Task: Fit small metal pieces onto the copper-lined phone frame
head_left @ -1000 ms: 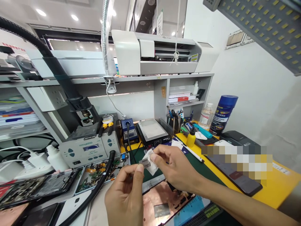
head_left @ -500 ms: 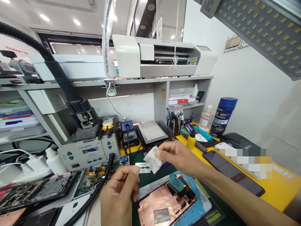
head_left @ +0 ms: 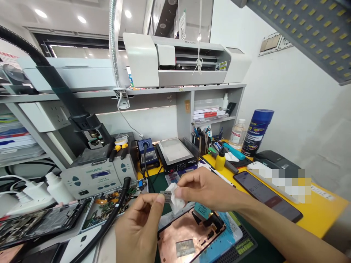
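Note:
Between the thumb and fingers of my left hand [head_left: 141, 223] is a thin metal razor blade [head_left: 166, 196] with lettering on it, held by one end. My right hand [head_left: 201, 186] pinches a crumpled white tissue [head_left: 177, 201], which lies over the blade's free end and hides it. Below both hands rests an opened device panel [head_left: 175, 233] with a copper-coloured face and a dark frame. A teal-labelled part [head_left: 202, 211] with black pieces sits at its upper right corner. Under the panel is a light blue mat [head_left: 227, 237].
A black hose [head_left: 109, 223] curves up at left beside a tray of circuit boards [head_left: 95, 212]. Behind stand a soldering station [head_left: 149, 157] and a flat heating plate [head_left: 177, 151]. To the right are a yellow bottle [head_left: 220, 161], a phone [head_left: 268, 197] and a spray can [head_left: 257, 133].
The tissue in my right hand has moved left and down onto the blade, covering its right part. My left hand keeps its hold. The whole view has shifted slightly.

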Demonstrator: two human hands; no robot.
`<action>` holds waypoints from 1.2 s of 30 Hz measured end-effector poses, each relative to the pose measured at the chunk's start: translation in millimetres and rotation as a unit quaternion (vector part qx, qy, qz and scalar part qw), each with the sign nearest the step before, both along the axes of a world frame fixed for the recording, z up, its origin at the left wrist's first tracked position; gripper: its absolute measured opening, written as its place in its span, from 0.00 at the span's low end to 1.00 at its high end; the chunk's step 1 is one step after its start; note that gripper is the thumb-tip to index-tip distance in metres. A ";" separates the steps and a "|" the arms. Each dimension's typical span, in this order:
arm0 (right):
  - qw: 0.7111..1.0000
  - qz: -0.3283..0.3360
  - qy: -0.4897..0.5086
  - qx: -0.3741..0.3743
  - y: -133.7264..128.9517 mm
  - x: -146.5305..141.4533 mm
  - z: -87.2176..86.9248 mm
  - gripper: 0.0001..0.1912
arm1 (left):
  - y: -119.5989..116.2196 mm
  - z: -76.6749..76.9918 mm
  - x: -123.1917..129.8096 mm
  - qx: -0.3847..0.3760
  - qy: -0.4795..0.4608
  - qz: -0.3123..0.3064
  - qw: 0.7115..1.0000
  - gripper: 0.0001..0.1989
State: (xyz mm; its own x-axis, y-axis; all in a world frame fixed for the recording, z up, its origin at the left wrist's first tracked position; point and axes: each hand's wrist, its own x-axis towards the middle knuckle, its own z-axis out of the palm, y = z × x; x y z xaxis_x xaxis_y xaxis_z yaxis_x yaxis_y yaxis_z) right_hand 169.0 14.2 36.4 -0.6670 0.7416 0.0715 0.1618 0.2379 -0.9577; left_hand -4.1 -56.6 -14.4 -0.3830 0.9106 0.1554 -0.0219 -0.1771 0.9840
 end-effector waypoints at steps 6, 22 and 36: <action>0.972 -0.041 -0.109 0.203 -10.5 -0.2 -3.3 0.09 | 1.3 7.9 -3.4 -0.028 0.070 -0.035 0.997 0.15; 0.968 0.049 -0.170 0.180 3.3 22.9 12.3 0.09 | 0.8 26.9 -27.6 -0.065 0.142 -0.173 0.972 0.18; 0.988 0.114 -0.081 -0.064 6.8 9.1 -5.8 0.13 | 3.8 32.2 -25.4 -0.101 0.161 -0.234 0.953 0.12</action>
State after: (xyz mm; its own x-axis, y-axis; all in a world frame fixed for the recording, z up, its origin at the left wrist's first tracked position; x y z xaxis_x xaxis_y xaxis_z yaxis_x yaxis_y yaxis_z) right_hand 178.1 21.0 30.7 -0.8129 0.5666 -0.1347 0.2713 0.1638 -0.9484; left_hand -29.5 -52.8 17.7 0.1113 0.9938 -0.0009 0.2571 -0.0279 0.9660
